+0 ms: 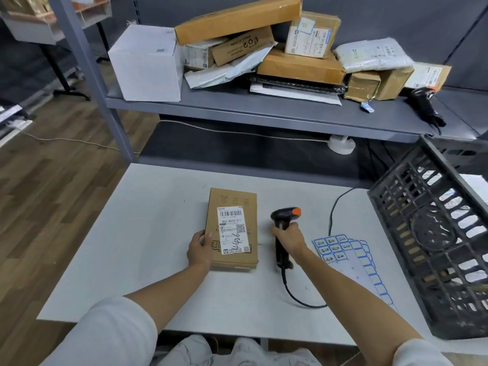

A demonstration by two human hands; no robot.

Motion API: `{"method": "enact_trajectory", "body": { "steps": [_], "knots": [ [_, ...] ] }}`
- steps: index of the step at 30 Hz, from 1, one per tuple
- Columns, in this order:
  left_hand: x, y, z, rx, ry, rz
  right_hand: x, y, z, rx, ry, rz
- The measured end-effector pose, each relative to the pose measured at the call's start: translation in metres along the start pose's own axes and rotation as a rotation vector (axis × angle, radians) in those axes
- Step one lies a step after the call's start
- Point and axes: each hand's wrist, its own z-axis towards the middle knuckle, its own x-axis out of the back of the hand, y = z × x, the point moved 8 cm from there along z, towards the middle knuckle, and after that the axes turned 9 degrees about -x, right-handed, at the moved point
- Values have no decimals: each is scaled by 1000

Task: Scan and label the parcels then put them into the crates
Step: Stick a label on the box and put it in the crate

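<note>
Your left hand (pixel 200 250) grips parcel (pixel 231 229) steady, label up; right hand (pixel 288 237) at 3 o'clock clasps scanner (pixel 284 228) to read barcode.

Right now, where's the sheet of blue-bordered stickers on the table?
In the head view the sticker sheets lie flat on the white table, right of centre, between the scanner gripped by the right hand and the black crate.

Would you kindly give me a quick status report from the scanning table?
Left hand holds flat brown cardboard parcel on table. Right hand grips black handheld scanner beside it. Nothing between scanner and parcel's white label.
</note>
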Motion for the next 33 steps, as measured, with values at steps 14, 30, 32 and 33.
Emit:
{"method": "enact_trajectory", "body": {
  "steps": [14, 30, 32, 33],
  "knots": [
    [-4, -4, -11, -11, -57, 95, -9, 47, 26, 7, 123, -397],
    [-2, -10, -14, -19, -48, 236, 145, 128, 47, -252, 370, -412],
    [-2, -11, -14, -17, -44, 245, 155, 148, 48, -329, 330, -452],
    [-3, -11, -14, -17, -42, 257, 157, 154, 48, -351, 313, -473]
  ]
}}
